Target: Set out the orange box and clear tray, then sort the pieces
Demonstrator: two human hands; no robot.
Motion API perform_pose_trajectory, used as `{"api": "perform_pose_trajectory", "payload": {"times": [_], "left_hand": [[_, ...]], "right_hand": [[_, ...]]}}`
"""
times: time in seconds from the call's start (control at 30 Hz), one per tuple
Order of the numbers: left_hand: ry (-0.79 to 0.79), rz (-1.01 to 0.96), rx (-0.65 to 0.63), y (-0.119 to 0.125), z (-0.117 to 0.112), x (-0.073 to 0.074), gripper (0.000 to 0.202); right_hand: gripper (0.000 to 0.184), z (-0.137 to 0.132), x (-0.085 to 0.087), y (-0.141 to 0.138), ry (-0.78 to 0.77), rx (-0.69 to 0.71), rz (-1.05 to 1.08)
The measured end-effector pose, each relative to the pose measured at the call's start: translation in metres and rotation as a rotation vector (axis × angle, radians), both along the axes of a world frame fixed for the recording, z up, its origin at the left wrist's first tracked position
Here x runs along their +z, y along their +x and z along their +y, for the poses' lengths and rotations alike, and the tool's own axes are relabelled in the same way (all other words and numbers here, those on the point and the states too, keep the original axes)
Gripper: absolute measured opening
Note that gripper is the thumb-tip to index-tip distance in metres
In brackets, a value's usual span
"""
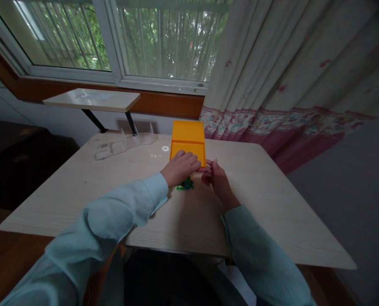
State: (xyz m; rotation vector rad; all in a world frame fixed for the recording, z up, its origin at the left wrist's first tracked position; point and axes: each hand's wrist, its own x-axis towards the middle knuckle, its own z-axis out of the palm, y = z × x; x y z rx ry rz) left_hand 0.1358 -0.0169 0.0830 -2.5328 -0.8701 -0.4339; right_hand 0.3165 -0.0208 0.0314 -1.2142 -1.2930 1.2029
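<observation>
The worktop point(266, 191) spreads out before me, and the box point(188, 131) sits toward its far side. My left hand point(181, 168) lies over the near part of the box; my right hand point(217, 178) is at the box's near right corner. Small pieces point(185, 185) lie on the near side of the box. Left of it is a holder point(119, 147), near the legs of a raised shelf point(93, 100). Behind is the window point(163, 46), with the curtain point(256, 76) to the right.
</observation>
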Motion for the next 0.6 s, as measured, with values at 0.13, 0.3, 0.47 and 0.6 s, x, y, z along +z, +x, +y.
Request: {"api": "perform_pose_trajectory", "payload": {"times": [0.13, 0.3, 0.47, 0.6], "left_hand": [[0.015, 0.044, -0.094, 0.021, 0.013, -0.011, 0.021], [-0.006, 0.089, -0.149, 0.027, 0.015, -0.019, 0.021], [-0.045, -0.122, -0.035, -0.022, 0.021, -0.028, 0.037], [-0.094, -0.332, 0.278, -0.085, 0.038, -0.054, 0.043]], "right_hand": [[0.042, 0.006, -0.007, 0.004, 0.04, -0.046, -0.057], [0.032, 0.015, -0.022, 0.008, 0.008, -0.114, 0.03], [0.032, 0.025, -0.027, 0.024, -0.035, -0.26, 0.179], [0.031, 0.034, -0.03, 0.043, -0.044, -0.362, 0.195]]}}
